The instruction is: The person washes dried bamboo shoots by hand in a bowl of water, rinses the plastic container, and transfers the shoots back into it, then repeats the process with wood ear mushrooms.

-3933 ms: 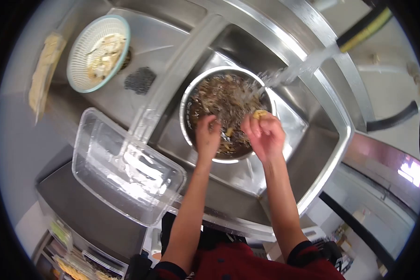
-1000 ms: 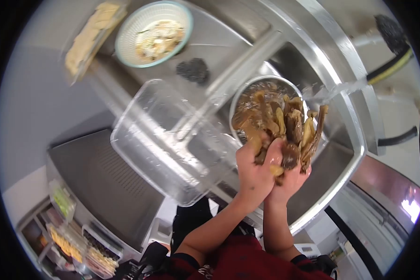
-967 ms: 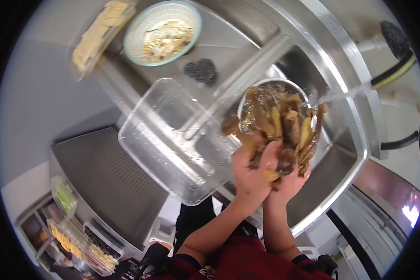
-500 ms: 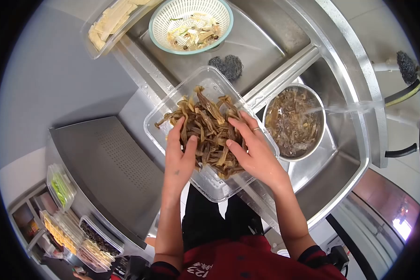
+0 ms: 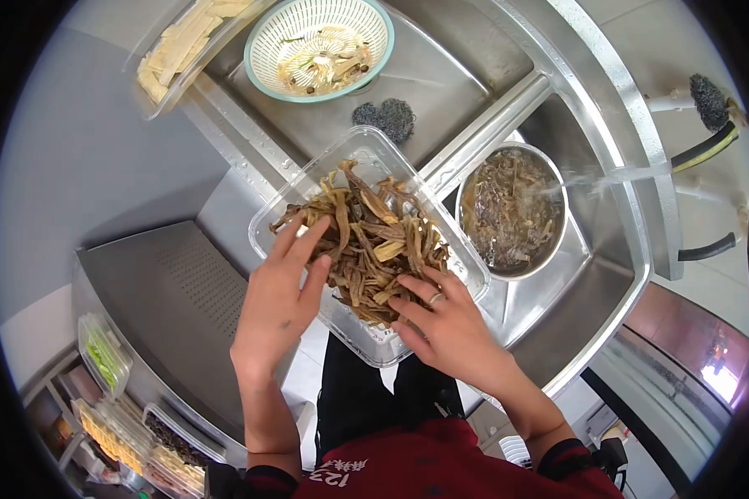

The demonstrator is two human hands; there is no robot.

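brown strips (image 5: 374, 241) were being settled in the clear tub (image 5: 366, 348) under the left hand (image 5: 279, 287) and right hand (image 5: 441, 320) (both spread flat, nothing gripped); lifting clear seemed called for.

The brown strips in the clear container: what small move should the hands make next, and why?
Probably lift both hands away. The left hand and right hand lie open on the brown strips, which rest heaped inside the clear container, gripping nothing.

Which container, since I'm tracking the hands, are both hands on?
The clear plastic tub heaped with brown strips; left hand and right hand rest on that heap. The metal bowl and white colander stand untouched.
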